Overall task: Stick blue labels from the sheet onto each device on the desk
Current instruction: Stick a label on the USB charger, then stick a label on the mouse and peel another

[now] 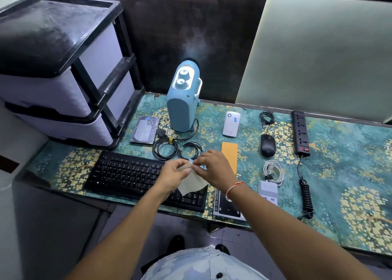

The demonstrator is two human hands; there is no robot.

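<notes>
My left hand holds a pale backing sheet above the black keyboard. My right hand pinches a small blue label at the sheet's top edge. On the desk lie a hard drive, a blue heater, a black mouse, a black power strip, a grey USB hub and a boxed device partly under my right wrist. The white power bank carries a blue label.
A drawer unit stands at the back left. Coiled black cables, a USB cable, a white cable and an orange card lie among the devices. The patterned desk mat stretches right.
</notes>
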